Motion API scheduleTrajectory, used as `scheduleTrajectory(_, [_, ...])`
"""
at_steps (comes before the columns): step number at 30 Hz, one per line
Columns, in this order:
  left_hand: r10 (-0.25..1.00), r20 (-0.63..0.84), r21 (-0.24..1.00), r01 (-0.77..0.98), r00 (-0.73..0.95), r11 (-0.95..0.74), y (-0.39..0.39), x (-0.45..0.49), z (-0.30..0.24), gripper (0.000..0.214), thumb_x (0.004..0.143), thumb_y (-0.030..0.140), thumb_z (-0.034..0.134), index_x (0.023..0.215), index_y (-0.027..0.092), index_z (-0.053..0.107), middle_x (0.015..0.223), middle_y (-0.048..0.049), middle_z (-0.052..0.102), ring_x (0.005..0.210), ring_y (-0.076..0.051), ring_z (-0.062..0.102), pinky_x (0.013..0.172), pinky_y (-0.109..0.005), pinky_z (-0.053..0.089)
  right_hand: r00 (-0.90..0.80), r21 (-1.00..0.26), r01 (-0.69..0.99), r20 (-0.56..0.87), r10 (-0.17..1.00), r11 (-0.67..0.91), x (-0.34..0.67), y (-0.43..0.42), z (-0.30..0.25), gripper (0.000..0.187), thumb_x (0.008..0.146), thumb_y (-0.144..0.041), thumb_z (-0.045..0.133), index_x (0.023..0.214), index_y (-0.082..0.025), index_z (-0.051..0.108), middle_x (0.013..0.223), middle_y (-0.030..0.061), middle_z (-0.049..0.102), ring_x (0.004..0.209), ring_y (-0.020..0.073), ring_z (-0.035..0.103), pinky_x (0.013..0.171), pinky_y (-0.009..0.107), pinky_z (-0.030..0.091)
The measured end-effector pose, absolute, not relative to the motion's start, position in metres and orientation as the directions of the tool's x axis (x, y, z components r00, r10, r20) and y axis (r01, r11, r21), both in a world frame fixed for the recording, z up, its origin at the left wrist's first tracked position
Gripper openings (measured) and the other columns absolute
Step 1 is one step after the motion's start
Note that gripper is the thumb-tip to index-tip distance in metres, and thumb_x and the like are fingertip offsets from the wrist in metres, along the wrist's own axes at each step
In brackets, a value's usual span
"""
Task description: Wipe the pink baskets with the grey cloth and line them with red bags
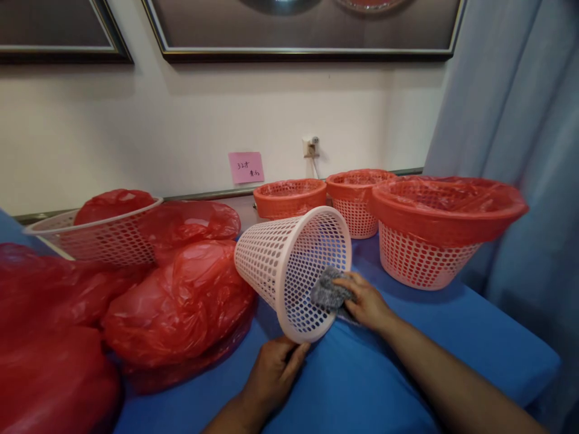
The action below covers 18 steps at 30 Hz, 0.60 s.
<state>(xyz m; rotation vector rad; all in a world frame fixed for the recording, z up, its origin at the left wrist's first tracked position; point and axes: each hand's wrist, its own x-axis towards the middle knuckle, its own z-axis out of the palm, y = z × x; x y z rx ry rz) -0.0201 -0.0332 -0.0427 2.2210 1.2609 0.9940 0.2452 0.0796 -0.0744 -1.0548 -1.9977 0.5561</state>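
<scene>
A pale pink perforated plastic basket [284, 265] lies on its side on the blue table [362, 386], its mouth facing me and to the right. My left hand [274, 377] grips the basket's lower rim, fingers closed on it. My right hand [368, 301] reaches into the basket's mouth and is closed on a grey cloth [329, 292] pressed against the inner wall.
Three baskets lined with red bags stand behind: a large one [434, 232] at right, one [357, 199] at the middle, a low one [289, 198] by the wall. Crumpled red plastic bags [181, 301] pile at left around a tilted basket [97, 238]. A blue curtain [520, 120] hangs right.
</scene>
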Motion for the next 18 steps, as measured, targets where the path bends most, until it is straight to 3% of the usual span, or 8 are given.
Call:
scheduleTrajectory(2, [0.856, 0.427, 0.637, 0.574, 0.292, -0.514, -0.036, -0.022, -0.044, 0.035, 0.102, 0.033, 0.051, 0.078, 0.016, 0.069, 0.064, -0.0012, 0.069, 0.054, -0.012, 0.064, 0.055, -0.018, 0.05, -0.099, -0.649, 0.618, 0.495, 0.863, 0.444, 0.252, 0.089, -0.076, 0.064, 0.076, -0.002, 0.054, 0.134, -0.029, 0.064, 0.141, 0.0083, 0.049, 0.131, 0.0273, 0.053, 0.115, 0.049, 0.044])
scheduleTrajectory(4, [0.862, 0.433, 0.658, 0.561, 0.263, -0.502, -0.038, -0.023, -0.045, 0.032, 0.102, 0.033, 0.051, 0.082, 0.016, 0.069, 0.063, -0.0005, 0.068, 0.052, -0.012, 0.062, 0.054, -0.018, 0.049, 0.011, -0.628, 0.692, 0.503, 0.864, 0.357, 0.256, 0.094, -0.076, 0.063, 0.078, -0.002, 0.053, 0.134, -0.028, 0.064, 0.144, 0.0099, 0.046, 0.134, 0.0294, 0.05, 0.115, 0.051, 0.043])
scheduleTrajectory(8, [0.875, 0.416, 0.684, 0.548, 0.248, -0.481, -0.037, -0.022, -0.044, 0.027, 0.102, 0.034, 0.051, 0.096, 0.015, 0.07, 0.067, -0.0009, 0.071, 0.055, -0.014, 0.066, 0.057, -0.02, 0.052, -0.295, -0.588, 0.646, 0.396, 0.87, 0.487, 0.249, 0.081, -0.07, 0.066, 0.074, 0.001, 0.056, 0.133, -0.027, 0.065, 0.139, 0.0094, 0.052, 0.13, 0.028, 0.053, 0.113, 0.049, 0.045])
scheduleTrajectory(13, [0.876, 0.357, 0.655, 0.581, 0.325, -0.483, -0.032, -0.019, -0.043, 0.027, 0.1, 0.033, 0.054, 0.093, 0.018, 0.075, 0.074, -0.0024, 0.076, 0.065, -0.016, 0.072, 0.063, -0.021, 0.055, -0.609, -0.619, 0.45, 0.315, 0.728, 0.644, 0.235, 0.056, -0.06, 0.07, 0.07, 0.0, 0.059, 0.131, -0.032, 0.066, 0.129, 0.0045, 0.06, 0.123, 0.0216, 0.059, 0.108, 0.037, 0.049])
scheduleTrajectory(15, [0.871, 0.355, 0.64, 0.591, 0.339, -0.491, -0.032, -0.019, -0.042, 0.03, 0.101, 0.033, 0.052, 0.087, 0.017, 0.075, 0.071, -0.0025, 0.075, 0.063, -0.016, 0.072, 0.062, -0.02, 0.054, -0.623, -0.627, 0.419, 0.328, 0.71, 0.657, 0.235, 0.057, -0.061, 0.072, 0.07, 0.0, 0.058, 0.134, -0.031, 0.064, 0.132, 0.0053, 0.058, 0.125, 0.0219, 0.058, 0.11, 0.039, 0.048])
scheduleTrajectory(18, [0.872, 0.391, 0.636, 0.599, 0.294, -0.487, -0.035, -0.02, -0.041, 0.032, 0.102, 0.034, 0.051, 0.086, 0.017, 0.073, 0.07, -0.0029, 0.074, 0.059, -0.015, 0.069, 0.059, -0.02, 0.053, -0.433, -0.586, 0.534, 0.429, 0.792, 0.61, 0.242, 0.072, -0.069, 0.072, 0.07, 0.001, 0.057, 0.134, -0.031, 0.064, 0.139, 0.0065, 0.054, 0.129, 0.0242, 0.055, 0.112, 0.044, 0.046])
